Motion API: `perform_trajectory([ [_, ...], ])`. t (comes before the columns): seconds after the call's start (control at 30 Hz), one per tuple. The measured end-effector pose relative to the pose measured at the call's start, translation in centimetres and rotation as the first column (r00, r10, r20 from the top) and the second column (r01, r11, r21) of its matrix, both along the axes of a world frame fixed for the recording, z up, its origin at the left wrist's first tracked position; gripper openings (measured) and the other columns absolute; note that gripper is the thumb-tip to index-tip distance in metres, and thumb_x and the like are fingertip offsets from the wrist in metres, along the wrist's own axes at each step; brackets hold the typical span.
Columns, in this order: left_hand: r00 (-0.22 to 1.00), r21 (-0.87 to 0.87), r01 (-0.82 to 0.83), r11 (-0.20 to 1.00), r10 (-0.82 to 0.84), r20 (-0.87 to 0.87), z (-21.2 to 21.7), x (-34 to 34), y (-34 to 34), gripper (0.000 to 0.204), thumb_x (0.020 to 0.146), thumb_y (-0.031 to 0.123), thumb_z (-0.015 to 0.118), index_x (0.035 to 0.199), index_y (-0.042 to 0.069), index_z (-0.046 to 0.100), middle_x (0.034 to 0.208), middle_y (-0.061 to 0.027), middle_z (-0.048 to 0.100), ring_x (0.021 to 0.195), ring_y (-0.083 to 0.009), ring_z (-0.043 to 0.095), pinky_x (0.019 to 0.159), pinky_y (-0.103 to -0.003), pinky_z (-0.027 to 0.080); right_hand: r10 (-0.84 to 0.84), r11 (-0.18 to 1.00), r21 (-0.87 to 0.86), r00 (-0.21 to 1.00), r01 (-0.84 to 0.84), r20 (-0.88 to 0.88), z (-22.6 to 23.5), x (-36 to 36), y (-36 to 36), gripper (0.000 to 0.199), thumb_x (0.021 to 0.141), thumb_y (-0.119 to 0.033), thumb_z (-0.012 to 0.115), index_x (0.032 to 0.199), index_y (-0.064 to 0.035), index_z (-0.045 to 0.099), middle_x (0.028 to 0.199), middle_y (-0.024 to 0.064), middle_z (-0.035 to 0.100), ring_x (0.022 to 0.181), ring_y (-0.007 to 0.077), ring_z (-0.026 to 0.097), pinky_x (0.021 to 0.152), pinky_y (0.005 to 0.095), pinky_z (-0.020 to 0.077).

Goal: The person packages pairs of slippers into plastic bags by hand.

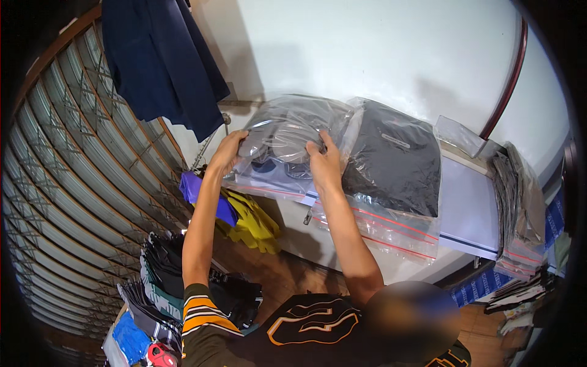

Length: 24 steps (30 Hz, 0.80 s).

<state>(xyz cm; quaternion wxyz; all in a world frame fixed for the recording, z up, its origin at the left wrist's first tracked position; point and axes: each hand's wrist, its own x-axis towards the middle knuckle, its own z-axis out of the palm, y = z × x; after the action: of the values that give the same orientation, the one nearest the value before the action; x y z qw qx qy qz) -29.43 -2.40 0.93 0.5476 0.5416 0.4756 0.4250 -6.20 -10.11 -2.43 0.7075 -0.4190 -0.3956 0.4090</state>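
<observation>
A clear plastic zip bag with dark grey folded clothing in it lies at the middle of the white counter. My left hand grips the bag's left side, thumb on top and fingers partly hidden. On its right part, my right hand has thumb and forefinger closed on the plastic. The plastic is wrinkled and shiny between my hands. Just right of it lies another clear zip bag, flat, with a black folded garment inside and red seal lines at its near end.
Bagged grey garments stand stacked at the counter's right end. Navy trousers hang at upper left, before a folding metal gate. Purple cloth and yellow cloth hang below the counter. Clothing piles sit at lower left.
</observation>
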Motion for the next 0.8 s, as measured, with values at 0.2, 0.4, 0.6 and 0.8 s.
perform_trajectory([
  [0.2, 0.997, 0.077, -0.068, 0.995, 0.071, -0.041, -3.0, -0.2, 2.2, 0.05, 0.094, 0.038, 0.057, 0.126, -0.001, 0.056, 0.112, -0.0098, 0.059, 0.103, -0.0204, 0.056, 0.084, -0.035, 0.049, -0.145, 0.989, 0.036, 0.985, 0.142, 0.089, 0.0, -1.4, -1.3, 0.072, 0.09, -0.017, 0.065, 0.147, 0.0065, 0.03, 0.148, 0.0328, 0.033, 0.139, 0.0383, 0.036, 0.113, 0.0395, 0.0285],
  [0.4, 0.994, -0.015, -0.015, 1.0, 0.016, 0.108, -4.6, 1.2, 4.8, 0.046, 0.095, 0.037, 0.057, 0.12, -0.001, 0.059, 0.108, -0.0091, 0.063, 0.095, -0.0201, 0.06, 0.084, -0.033, 0.05, -0.196, 0.979, 0.134, 0.878, 0.151, 0.436, 1.2, -1.6, -5.8, 0.083, 0.085, -0.019, 0.069, 0.151, 0.0014, 0.023, 0.151, 0.0432, 0.011, 0.146, 0.0495, 0.009, 0.118, 0.0461, 0.0162],
  [0.6, 1.0, 0.048, -0.028, 0.998, 0.027, 0.015, -4.3, 1.9, 6.2, 0.049, 0.095, 0.04, 0.058, 0.122, -0.001, 0.058, 0.11, -0.0121, 0.063, 0.096, -0.019, 0.06, 0.085, -0.033, 0.049, -0.269, 0.962, 0.178, 0.812, 0.206, 0.517, 2.1, -1.2, -7.3, 0.082, 0.085, -0.017, 0.069, 0.151, -0.0015, 0.025, 0.151, 0.0427, 0.011, 0.145, 0.0495, 0.013, 0.117, 0.0476, 0.0182],
  [0.8, 0.911, 0.41, -0.174, 0.896, 0.304, -0.279, -1.3, 2.5, 2.5, 0.072, 0.093, 0.052, 0.057, 0.137, -0.005, 0.049, 0.135, -0.0251, 0.055, 0.127, -0.0296, 0.052, 0.104, -0.035, 0.039, -0.243, 0.924, 0.381, 0.795, 0.016, 0.556, 2.4, -0.1, -12.0, 0.067, 0.084, -0.01, 0.068, 0.144, -0.0021, 0.038, 0.15, 0.0344, 0.028, 0.139, 0.0478, 0.032, 0.112, 0.0469, 0.0307],
])
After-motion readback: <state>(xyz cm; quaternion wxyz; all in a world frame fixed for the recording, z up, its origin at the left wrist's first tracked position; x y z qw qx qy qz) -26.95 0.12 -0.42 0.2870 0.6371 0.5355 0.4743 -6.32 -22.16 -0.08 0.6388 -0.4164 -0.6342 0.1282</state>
